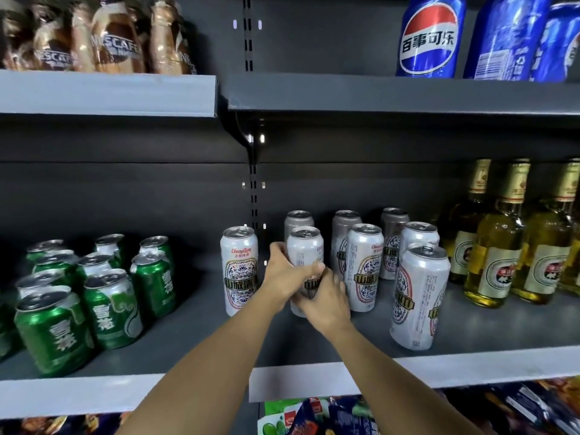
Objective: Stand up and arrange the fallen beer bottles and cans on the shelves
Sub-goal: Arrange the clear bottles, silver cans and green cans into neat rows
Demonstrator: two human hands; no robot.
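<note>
Nearest, two bare forearms reach in over the front lip of the grey shelf (314, 384). The left hand (287, 274) curls around the left side of a white beer can (306, 249), and the right hand (326, 304) wraps its lower front; together they hold it. The can stands near the middle of the shelf, upright, long axis vertical, pull-tab top facing up, base hidden behind the hands. The step in hand looks like seating this can in line with its neighbours. Just left stands another white can (240, 268); to the right, a front can (420, 296) leans, tilted left at the top. The next move probably calls for letting go and straightening that leaning can. Farther back stand more white cans, with green cans (106, 306) left and amber bottles (499, 246) right.
</note>
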